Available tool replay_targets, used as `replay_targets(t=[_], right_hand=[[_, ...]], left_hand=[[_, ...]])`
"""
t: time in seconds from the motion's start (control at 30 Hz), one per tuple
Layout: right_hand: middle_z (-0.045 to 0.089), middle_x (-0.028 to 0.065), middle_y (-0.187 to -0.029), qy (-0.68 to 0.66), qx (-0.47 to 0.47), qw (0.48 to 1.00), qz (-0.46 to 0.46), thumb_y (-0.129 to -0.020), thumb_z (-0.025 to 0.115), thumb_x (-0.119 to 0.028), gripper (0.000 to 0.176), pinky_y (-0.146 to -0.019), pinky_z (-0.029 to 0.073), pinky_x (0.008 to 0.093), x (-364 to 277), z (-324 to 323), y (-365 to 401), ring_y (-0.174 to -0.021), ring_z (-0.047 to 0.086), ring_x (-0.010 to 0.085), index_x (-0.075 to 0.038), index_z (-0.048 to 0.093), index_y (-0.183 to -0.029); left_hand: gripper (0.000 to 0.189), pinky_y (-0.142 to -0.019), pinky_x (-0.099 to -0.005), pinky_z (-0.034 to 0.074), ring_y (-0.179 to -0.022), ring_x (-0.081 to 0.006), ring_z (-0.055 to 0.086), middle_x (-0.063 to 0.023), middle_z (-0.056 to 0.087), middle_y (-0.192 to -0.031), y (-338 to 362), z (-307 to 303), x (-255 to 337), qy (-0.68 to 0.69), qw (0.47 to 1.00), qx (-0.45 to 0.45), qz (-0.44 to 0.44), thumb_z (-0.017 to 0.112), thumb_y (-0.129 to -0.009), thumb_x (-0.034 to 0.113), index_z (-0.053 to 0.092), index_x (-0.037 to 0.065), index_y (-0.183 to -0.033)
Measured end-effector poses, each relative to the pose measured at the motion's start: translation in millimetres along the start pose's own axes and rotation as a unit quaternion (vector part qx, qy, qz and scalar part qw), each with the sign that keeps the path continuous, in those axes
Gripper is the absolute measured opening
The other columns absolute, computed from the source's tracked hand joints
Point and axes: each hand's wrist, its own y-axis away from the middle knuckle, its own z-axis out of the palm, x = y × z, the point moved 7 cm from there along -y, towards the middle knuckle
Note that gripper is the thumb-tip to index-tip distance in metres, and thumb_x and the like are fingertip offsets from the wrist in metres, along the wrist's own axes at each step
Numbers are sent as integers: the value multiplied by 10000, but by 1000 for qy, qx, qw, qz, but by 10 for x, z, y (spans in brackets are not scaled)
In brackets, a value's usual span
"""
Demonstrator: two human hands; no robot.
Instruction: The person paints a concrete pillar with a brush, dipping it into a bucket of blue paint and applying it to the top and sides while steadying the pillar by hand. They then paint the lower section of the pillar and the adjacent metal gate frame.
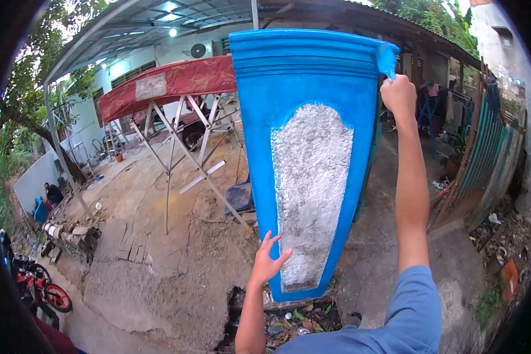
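In the head view, a tall blue planter (pixel 307 88) is seen straight ahead of the person, its long axis running from a broad rim (pixel 307 38) at the top to a narrow foot near the person. A rough white panel (pixel 312 177) is framed by the blue on its near face. A blue-coated tool, apparently a brush (pixel 386 62), is grasped in the closed fingers of the right hand (pixel 399 97) and is held at the rim's right corner, so the planter lies to the left of and below those fingers. The left hand (pixel 266 264) is held low by the planter's left edge, its fingers spread and nothing grasped; whether the surface is touched cannot be told. The rim's right corner is nearer to the right hand, the foot to the left. Beyond, to the left, a red cloth (pixel 189 82) is supported on crossed legs (pixel 180 138).
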Motion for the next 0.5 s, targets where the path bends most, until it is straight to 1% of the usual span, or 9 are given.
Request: replay_targets(t=[0.03,0.1,0.13,0.2,0.23,0.27,0.33,0.4,0.5], right_hand=[[635,288,-943,3,2,1000,1,-812,542,-211,308,-807,501,478,-13,-23,35,-916,622,420,44,655,-943],[636,286,-953,36,1,998,46,-809,536,-198,305,-814,503,482,-51,1,116,-930,621,417,44,656,-950],[637,283,-953,43,-11,999,12,-798,529,-175,288,-821,503,483,-116,191,93,-932,621,421,39,665,-936],[643,279,-906,-11,-21,999,-26,-762,531,-131,254,-801,510,479,-558,331,308,-890,628,428,39,676,-883],[634,291,-849,-49,-46,997,-49,-760,517,-158,273,-805,494,493,-778,474,397,-870,620,440,50,660,-867],[630,298,-845,-68,-52,994,-70,-755,523,-145,257,-790,498,495,-1020,598,520,-860,625,429,50,663,-846],[642,270,-855,-108,-66,984,-125,-754,538,-119,216,-750,522,482,-1616,729,864,-842,639,421,59,628,-838],[646,258,-864,-133,-90,970,-180,-752,545,-87,178,-723,538,469,-2177,829,1188,-836,650,407,62,602,-830],[644,263,-868,-158,-119,953,-229,-746,548,-70,175,-715,542,464,-2516,844,1356,-836,652,407,66,587,-849]], left_hand=[[579,-1050,-434,311,-1353,-332,297,-236,294,-1455,-8,5,-3,4,1000,0,-2,708,-795,355,537,45,-1253],[574,-1049,-436,312,-1350,-335,300,-237,299,-1452,-1,24,16,-2,1000,-3,0,705,-798,358,538,48,-1251],[569,-1048,-438,314,-1348,-339,303,-238,304,-1449,-7,29,35,-7,1000,-3,2,702,-800,361,540,51,-1249],[566,-1049,-437,313,-1347,-340,305,-239,306,-1447,-7,37,29,-6,1000,2,3,701,-801,360,540,51,-1247],[562,-1050,-437,313,-1345,-342,308,-239,309,-1446,14,33,15,-7,1000,6,1,700,-803,360,541,51,-1245],[562,-1050,-437,313,-1345,-342,308,-239,309,-1446,30,24,8,-7,1000,8,-3,700,-803,360,541,51,-1245],[603,-1028,-431,341,-1308,-363,367,-258,319,-1432,82,-4,16,-1,1000,24,2,717,-776,401,542,67,-1247],[604,-1027,-429,342,-1309,-362,366,-257,318,-1433,161,-49,-68,-5,999,33,-13,716,-777,400,541,65,-1247],[604,-1027,-428,344,-1311,-361,363,-254,315,-1436,234,-133,-133,-7,998,51,-26,715,-778,400,541,60,-1246]])
